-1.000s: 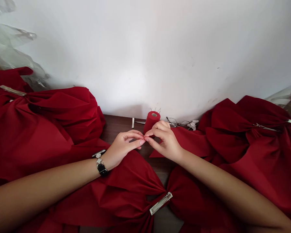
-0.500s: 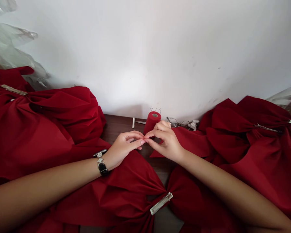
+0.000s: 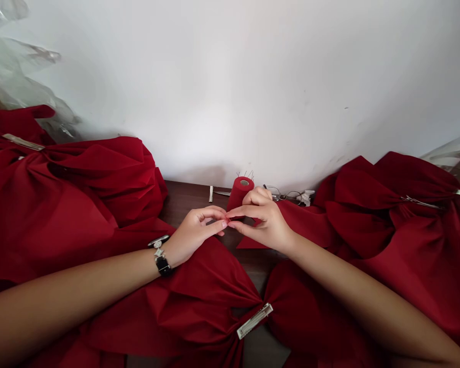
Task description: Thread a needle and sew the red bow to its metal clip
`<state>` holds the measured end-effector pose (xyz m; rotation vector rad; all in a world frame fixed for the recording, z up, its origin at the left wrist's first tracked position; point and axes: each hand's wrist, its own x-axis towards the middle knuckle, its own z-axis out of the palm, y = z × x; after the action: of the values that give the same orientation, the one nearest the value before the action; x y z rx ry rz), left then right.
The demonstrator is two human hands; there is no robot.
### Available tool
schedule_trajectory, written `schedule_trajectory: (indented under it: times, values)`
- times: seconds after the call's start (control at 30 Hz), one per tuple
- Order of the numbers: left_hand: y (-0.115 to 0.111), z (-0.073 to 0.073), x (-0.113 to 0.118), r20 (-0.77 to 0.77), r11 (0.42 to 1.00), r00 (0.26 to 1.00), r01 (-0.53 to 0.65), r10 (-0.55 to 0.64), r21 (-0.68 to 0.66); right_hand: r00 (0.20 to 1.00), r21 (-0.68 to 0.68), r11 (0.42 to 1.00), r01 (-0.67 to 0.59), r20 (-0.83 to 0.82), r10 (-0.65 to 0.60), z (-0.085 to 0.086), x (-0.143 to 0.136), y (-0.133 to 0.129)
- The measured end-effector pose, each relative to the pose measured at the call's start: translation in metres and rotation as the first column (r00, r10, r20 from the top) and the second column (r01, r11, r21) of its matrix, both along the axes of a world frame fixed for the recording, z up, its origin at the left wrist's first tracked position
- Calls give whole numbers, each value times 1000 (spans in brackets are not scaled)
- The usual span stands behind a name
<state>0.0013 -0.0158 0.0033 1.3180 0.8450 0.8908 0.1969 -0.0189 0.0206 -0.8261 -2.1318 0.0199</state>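
Observation:
My left hand (image 3: 199, 230) and my right hand (image 3: 268, 225) meet fingertip to fingertip above the table. Thumb and forefinger of each are pinched together, and whatever lies between them is too small to make out. Just behind my right hand stands a red spool of thread (image 3: 237, 197), with several thin needles sticking up at its top. Below my hands lies a gathered red fabric bow (image 3: 207, 291), a pale metal clip (image 3: 255, 321) across its middle.
Gathered red fabric (image 3: 80, 199) with a clip (image 3: 23, 142) is heaped at left. More red fabric (image 3: 406, 250) lies at right. By the white wall (image 3: 214, 92) are eyeglasses (image 3: 291, 197) and a small pale strip (image 3: 210, 193) on the dark table (image 3: 184, 197). Clear plastic (image 3: 19, 66) hangs at upper left.
My right forefinger and thumb have parted slightly and shifted a little against my left fingertips. My left hand and the fabric stay almost in place.

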Motion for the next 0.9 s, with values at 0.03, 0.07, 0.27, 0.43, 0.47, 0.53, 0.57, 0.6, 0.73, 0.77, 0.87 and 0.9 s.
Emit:
schedule_trajectory:
  times: [0.03, 0.07, 0.27, 0.43, 0.47, 0.53, 0.57, 0.6, 0.73, 0.77, 0.87, 0.9]
  values:
    - [0, 0, 0, -2, 1000, 1000, -1, 1, 10, 1000, 7, 1000, -6, 8, 6, 0, 1, 0]
    - [1, 0, -1, -5, 1000, 1000, -6, 6, 21, 1000, 13, 1000, -9, 12, 9, 1, 1, 0]
    - [3, 2, -3, -64, 997, 997, -39, 44, 71, 999, -21, 999, 26, -33, -27, 0, 1, -7]
    - [5, 2, -5, -102, 995, 994, -32, 41, 91, 997, -194, 979, 54, 57, -44, -5, -5, -15]
    - [5, 2, -5, -108, 995, 993, -27, 37, 94, 996, -172, 984, 53, 74, -40, -6, -6, -16]
    - [6, 3, -5, -110, 995, 993, -23, 33, 96, 995, -94, 995, 37, 100, -28, -7, -8, -18]
    - [6, 3, -5, -107, 995, 994, -24, 34, 94, 993, -63, 997, 32, 114, -25, -7, -9, -18]
    - [6, 4, -5, -106, 995, 994, -25, 35, 92, 991, -53, 998, 32, 132, -24, -7, -9, -18]
    - [4, 6, -4, -117, 993, 992, -24, 38, 115, 985, -177, 982, 68, 167, -38, -9, -10, -18]
    - [4, 6, -4, -117, 991, 992, -25, 41, 132, 987, -224, 972, 70, 156, -35, -10, -11, -17]
    - [3, 7, -3, -114, 985, 992, -28, 48, 168, 996, -333, 942, 42, 88, -13, -12, -11, -16]
    - [3, 7, -3, -116, 985, 992, -27, 47, 170, 998, -356, 934, 28, 65, -5, -13, -11, -16]
